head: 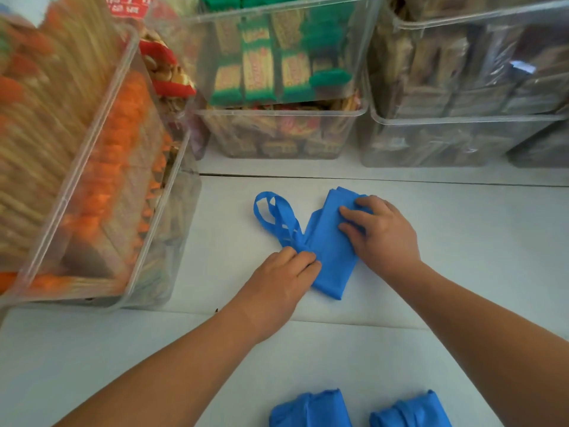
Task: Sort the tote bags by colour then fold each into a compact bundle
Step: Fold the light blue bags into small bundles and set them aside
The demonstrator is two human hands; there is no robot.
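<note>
1. Way off to the left of the blue bag (331,257) sits a clear bin (101,167) stuffed with orange-edged packs. It's well apart from the folding spot, so I'd guess it's just storage.
2. The handles (271,215) loop out from the bag's upper left and lie loose on the surface (477,257). They're probably left out so they can be tucked in or wrapped round last.
3. The left hand (277,285) is at the bag's left edge, right where the handles join. Its grip is clamped on that bunched cloth, fingers curled. It looks like it's anchoring that end so nothing slides.
4. The bag itself lies mid-surface as a narrow slanted strip, with its far end doubled over.
5. The right hand (380,231) lies on top of the bag's far end. Its grip is apart, with fairly straight fingers pressing flat, I reckon to keep that doubled-over bit from springing back.
6. Nearer the person than the bag are one blue bundle (311,408) and a second bundle (409,409), side by side but not touching. They're the same colour, so blue looks sorted and this bag seems to be the next to get bundled.
</note>
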